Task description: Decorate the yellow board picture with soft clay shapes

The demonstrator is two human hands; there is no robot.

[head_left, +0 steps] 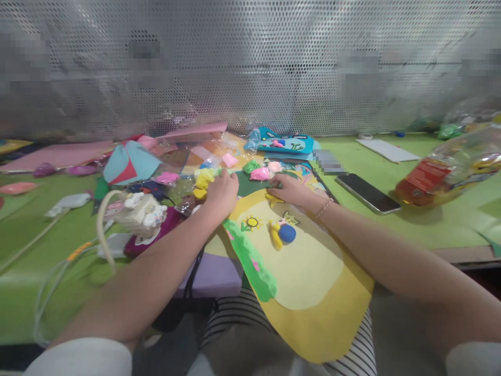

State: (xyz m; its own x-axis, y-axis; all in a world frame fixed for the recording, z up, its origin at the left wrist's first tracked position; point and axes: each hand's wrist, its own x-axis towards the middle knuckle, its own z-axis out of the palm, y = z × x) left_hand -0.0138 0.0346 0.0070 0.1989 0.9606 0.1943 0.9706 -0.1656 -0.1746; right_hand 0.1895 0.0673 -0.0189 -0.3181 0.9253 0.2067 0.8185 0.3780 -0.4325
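A yellow paper cutout (344,308) with a paler inner sheet lies partly over the table edge and my lap. On it are a strip of green clay (250,256) with pink bits, a drawn sun (252,222), and a blue and yellow clay shape (287,233). My left hand (224,192) has curled fingers beside a lump of yellow clay (203,181) in clear wrap; what its fingertips hold is hidden. At the cutout's top edge, my right hand (288,189) has its fingers bent inward, and I cannot make out anything between them.
Pink clay (260,174) and green clay (251,166) lie beyond my hands. A blue paper piece (285,143) stands behind. To the right are a phone (368,193) and a tilted bottle (446,172). A decorated case (143,216) and cables (55,271) are left.
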